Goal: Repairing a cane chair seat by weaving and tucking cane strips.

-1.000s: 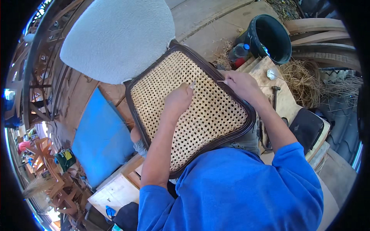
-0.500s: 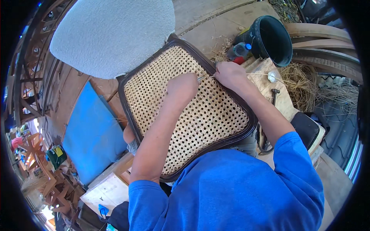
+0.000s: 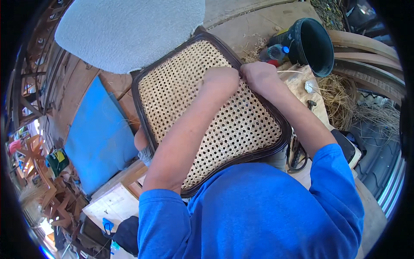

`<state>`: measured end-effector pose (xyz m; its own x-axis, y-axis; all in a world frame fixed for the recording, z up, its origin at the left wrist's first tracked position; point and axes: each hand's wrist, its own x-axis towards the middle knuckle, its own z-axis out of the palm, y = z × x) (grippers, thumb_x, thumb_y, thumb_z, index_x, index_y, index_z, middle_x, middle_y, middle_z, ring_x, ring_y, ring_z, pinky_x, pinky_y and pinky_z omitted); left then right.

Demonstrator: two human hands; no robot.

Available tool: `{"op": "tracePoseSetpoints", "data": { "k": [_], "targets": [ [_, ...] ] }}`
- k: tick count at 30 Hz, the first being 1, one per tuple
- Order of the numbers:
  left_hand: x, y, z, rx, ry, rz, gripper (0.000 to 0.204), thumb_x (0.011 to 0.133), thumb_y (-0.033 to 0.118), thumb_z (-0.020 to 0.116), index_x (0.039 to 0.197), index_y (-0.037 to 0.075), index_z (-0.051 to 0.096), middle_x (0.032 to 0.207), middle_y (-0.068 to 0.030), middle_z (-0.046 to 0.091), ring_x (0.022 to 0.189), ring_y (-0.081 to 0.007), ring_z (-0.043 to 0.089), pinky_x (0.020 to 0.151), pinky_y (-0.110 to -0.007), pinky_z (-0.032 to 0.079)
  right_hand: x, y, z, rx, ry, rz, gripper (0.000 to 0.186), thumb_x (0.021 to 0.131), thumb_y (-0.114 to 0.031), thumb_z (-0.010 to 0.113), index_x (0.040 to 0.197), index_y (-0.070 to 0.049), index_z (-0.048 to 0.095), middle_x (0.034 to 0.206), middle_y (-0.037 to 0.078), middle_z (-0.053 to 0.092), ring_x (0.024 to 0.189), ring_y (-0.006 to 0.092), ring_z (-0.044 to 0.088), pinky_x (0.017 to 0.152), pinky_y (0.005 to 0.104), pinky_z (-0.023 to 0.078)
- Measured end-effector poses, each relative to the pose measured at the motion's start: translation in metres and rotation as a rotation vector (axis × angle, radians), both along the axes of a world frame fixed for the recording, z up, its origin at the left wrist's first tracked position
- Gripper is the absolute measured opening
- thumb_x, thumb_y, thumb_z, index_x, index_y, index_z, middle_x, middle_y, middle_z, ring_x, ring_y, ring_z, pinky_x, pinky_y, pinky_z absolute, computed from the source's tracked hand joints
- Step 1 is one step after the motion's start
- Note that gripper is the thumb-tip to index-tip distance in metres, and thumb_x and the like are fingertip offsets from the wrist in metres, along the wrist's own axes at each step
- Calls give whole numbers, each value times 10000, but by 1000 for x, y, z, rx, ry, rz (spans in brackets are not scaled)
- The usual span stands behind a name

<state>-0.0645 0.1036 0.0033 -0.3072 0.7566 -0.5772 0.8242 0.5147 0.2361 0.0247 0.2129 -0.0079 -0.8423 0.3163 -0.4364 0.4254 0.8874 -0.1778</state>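
A woven cane panel (image 3: 241,125) in a dark brown wooden frame (image 3: 286,137) lies tilted across my lap. My left hand (image 3: 221,82) is closed in a fist on the weave near the frame's upper right side; what it grips is hidden beneath the fingers. Right beside it, my right hand (image 3: 260,77) is closed at the frame's edge. A pale cane strand (image 3: 292,71) sticks out to the right from this hand. My two hands nearly touch, with the dark rail passing between them.
A pale grey padded piece (image 3: 129,34) adjoins the frame's far edge. At the left leans a blue panel (image 3: 99,138). Toward the far right are a dark green bucket (image 3: 319,47), a plastic bottle (image 3: 274,52), a wooden board (image 3: 302,88), loose cane fibres (image 3: 338,97) and curved wooden parts (image 3: 362,43).
My left hand has moved right and slightly up, closer to my right hand. A thin metal tip that showed at its fingers is now hidden. The whole view has shifted slightly.
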Motion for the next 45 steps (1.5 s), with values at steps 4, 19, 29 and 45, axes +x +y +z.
{"op": "tracePoseSetpoints", "data": {
  "k": [4, 19, 29, 45],
  "targets": [
    [-10, 1, 1, -56, -77, -48, 239, 784, 126, 541, 937, 51, 708, 968, -148, 687, 892, -287, 671, 751, -387, 529, -8, -7, 11, 41, -105, 72, 233, 828, -123, 506, 946, -46, 691, 953, 171, 678, 919, 325, 657, 775, 427, 520],
    [-98, -78, 0, -35, 168, 55, 384, 835, 378, 571, 843, 12, 685, 778, -136, 677, 703, -254, 666, 685, -385, 526, -31, -10, 17, -114, 167, -173, 400, 900, -367, 530, 1002, 15, 587, 963, 204, 650, 925, 353, 622, 809, 454, 480],
    [-47, -24, -13, -89, -77, 56, 266, 808, 223, 560, 940, 45, 707, 947, -158, 687, 877, -284, 673, 783, -402, 523, -19, -2, 3, -127, -7, -34, 256, 798, -241, 583, 913, -31, 676, 913, 206, 659, 894, 360, 636, 797, 434, 501],
    [-49, -11, -47, -18, -528, 173, 170, 754, 36, 525, 794, 11, 689, 776, -167, 679, 699, -236, 668, 662, -373, 527, -20, -7, -16, 23, 36, 13, 176, 768, -158, 547, 834, -39, 659, 835, 216, 648, 845, 361, 635, 752, 445, 503]
  ]
}}
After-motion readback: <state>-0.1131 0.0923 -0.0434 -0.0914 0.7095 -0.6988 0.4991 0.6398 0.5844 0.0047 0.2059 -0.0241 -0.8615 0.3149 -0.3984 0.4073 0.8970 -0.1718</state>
